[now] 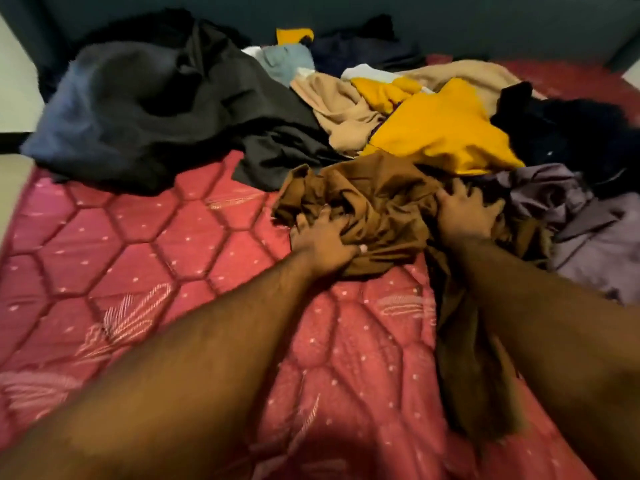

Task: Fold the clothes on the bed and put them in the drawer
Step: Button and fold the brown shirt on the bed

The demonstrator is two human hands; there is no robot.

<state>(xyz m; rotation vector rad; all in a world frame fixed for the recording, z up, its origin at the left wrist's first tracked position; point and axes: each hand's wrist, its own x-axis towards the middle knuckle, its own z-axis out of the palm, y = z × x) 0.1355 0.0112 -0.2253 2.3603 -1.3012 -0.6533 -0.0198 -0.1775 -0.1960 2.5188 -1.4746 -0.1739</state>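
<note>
Both hands are reaching forward over the bed [145, 258], which is carrying a red quilted cover with a hexagon pattern. The left hand [323, 245] is gripping the brown garment [374, 206], its fingers curled into the crumpled cloth at the garment's left part. The right hand [467, 213] is lying on the right part of the same garment with its fingers spread and bent into the folds; it seems to be clutching the cloth (the picture is somewhat blurred, but the fingertips are sinking into the fabric). The brown garment is lying bunched near the middle of the bed, and one long part of it is trailing toward the near edge, under the right forearm.

Behind it the other clothes are lying in a loose heap toward the far edge of the bed. A yellow garment [440, 133] is touching the brown one from behind, and a beige garment [339, 102] is lying just beside the yellow one on its left. A large dark grey garment [156, 109] is covering the far left corner. A mauve garment [588, 223] is lying at the right edge, touching the brown one, and a black garment [568, 133] is lying behind the mauve one
</note>
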